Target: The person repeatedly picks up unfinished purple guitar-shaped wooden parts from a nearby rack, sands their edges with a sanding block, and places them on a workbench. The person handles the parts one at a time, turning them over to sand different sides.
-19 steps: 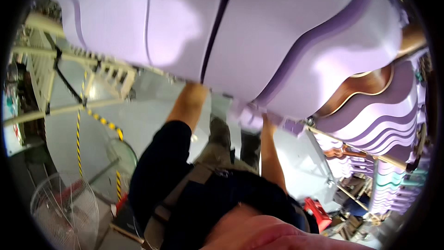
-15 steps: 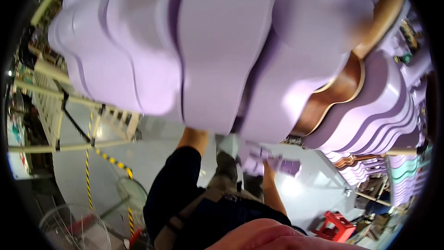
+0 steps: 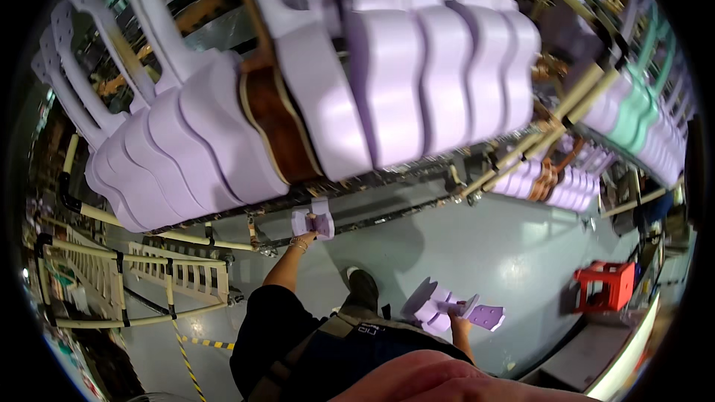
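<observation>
While the left hand lifts one small lilac part toward the hanging lilac guitar bodies, fingers closed on it, the right hand grips several spare lilac pieces low — kept ready.

Person, seen from above.

- Upper garment: dark top with a short sleeve ending above the elbow on the left arm; forearms bare.
- Apron or bib: dark navy fabric across the torso, with a small pale label near its top edge.
- Strap: grey-brown webbing running diagonally over the left shoulder, stitched along its edges.
- Wristwear: thin bracelet, beaded or chain-like, on the left wrist; detail too small to tell.
- Footwear: one dark shoe with a lighter toe, visible below the torso.
- Left hand and right hand: bare, no gloves.
</observation>
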A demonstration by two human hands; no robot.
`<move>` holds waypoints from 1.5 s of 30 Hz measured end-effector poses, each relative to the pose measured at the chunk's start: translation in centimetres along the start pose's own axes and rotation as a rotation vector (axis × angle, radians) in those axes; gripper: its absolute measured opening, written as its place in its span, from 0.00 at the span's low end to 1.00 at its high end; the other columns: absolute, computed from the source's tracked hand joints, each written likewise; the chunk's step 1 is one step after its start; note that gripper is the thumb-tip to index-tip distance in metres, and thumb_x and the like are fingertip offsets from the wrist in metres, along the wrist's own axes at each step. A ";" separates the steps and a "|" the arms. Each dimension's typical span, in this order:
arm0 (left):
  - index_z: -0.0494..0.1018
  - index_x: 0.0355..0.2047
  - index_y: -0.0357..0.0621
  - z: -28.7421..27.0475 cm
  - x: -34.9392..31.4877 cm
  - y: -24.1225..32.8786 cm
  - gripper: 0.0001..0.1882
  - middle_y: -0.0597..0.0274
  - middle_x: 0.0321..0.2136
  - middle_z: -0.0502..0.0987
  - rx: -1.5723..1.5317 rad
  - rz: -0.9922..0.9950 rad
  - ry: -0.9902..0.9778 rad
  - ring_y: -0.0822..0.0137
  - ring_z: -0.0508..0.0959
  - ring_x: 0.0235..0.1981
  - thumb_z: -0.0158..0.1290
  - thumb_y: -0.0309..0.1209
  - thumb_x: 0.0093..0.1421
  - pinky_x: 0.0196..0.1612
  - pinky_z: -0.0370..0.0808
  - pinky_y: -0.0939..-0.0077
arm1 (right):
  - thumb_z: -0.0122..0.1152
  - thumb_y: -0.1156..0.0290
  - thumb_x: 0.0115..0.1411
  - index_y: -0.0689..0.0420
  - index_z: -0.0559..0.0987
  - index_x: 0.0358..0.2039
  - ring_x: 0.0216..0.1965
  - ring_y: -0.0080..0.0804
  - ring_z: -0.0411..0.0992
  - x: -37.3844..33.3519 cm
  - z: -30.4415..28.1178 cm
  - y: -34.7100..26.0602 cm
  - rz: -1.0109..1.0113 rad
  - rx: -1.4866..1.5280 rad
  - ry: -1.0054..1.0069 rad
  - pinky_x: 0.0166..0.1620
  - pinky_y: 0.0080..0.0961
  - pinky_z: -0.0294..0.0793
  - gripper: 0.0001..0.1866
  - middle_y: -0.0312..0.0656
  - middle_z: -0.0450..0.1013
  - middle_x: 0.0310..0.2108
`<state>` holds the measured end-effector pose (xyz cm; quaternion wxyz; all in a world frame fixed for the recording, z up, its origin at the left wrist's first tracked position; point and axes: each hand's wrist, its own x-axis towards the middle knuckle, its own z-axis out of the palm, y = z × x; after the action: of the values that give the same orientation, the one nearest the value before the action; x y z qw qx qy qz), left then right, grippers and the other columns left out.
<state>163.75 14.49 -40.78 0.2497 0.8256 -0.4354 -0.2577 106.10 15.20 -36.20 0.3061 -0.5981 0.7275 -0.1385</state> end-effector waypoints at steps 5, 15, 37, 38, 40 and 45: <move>0.66 0.46 0.39 4.3 -4.4 10.9 0.35 0.56 0.43 0.71 0.052 0.035 0.150 0.60 0.71 0.45 0.63 0.39 0.36 0.48 0.68 0.70 | 0.65 0.68 0.40 0.57 0.72 0.37 0.33 0.34 0.71 -5.8 -5.4 6.7 -0.082 0.094 0.089 0.37 0.30 0.70 0.21 0.43 0.71 0.32; 0.73 0.33 0.36 16.0 -13.7 38.7 0.29 0.53 0.31 0.77 0.103 0.274 -0.197 0.59 0.76 0.33 0.67 0.42 0.34 0.37 0.71 0.68 | 0.65 0.69 0.40 0.58 0.74 0.36 0.33 0.34 0.71 -12.4 -18.0 17.2 0.145 0.372 0.185 0.38 0.29 0.70 0.19 0.43 0.71 0.33; 0.65 0.46 0.38 50.3 -19.2 92.2 0.32 0.54 0.45 0.70 -1.013 -0.001 -0.899 0.61 0.69 0.48 0.58 0.48 0.49 0.50 0.67 0.62 | 0.59 0.81 0.46 0.58 0.71 0.36 0.53 0.44 0.63 -16.6 -60.3 21.9 0.281 0.590 1.879 0.50 0.35 0.67 0.15 0.45 0.68 0.42; 0.65 0.45 0.35 51.1 -20.1 94.5 0.33 0.53 0.45 0.70 -1.064 -0.065 -0.946 0.59 0.69 0.48 0.57 0.50 0.49 0.51 0.67 0.61 | 0.59 0.81 0.46 0.58 0.70 0.35 0.53 0.44 0.63 -16.3 -61.8 22.7 0.256 0.543 1.934 0.49 0.34 0.69 0.14 0.45 0.68 0.42; 0.64 0.44 0.31 52.9 -21.8 98.6 0.36 0.49 0.45 0.69 -1.173 -0.219 -1.026 0.56 0.70 0.47 0.57 0.51 0.48 0.53 0.66 0.59 | 0.57 0.83 0.45 0.58 0.70 0.34 0.53 0.45 0.62 -15.9 -64.5 25.6 0.190 0.404 1.990 0.49 0.36 0.70 0.14 0.46 0.67 0.42; 0.60 0.45 0.20 63.6 -30.7 107.6 0.39 0.41 0.47 0.66 -1.321 -0.444 -1.185 0.46 0.66 0.50 0.55 0.49 0.49 0.53 0.66 0.53 | 0.58 0.84 0.45 0.59 0.71 0.35 0.51 0.41 0.64 -15.7 -71.1 36.2 0.154 0.235 2.083 0.53 0.35 0.64 0.14 0.49 0.68 0.43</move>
<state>44.41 -24.86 -13.07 0.3516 0.3122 -0.0874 -0.8782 35.74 27.43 2.63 -0.4068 -0.1020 0.6492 -0.6346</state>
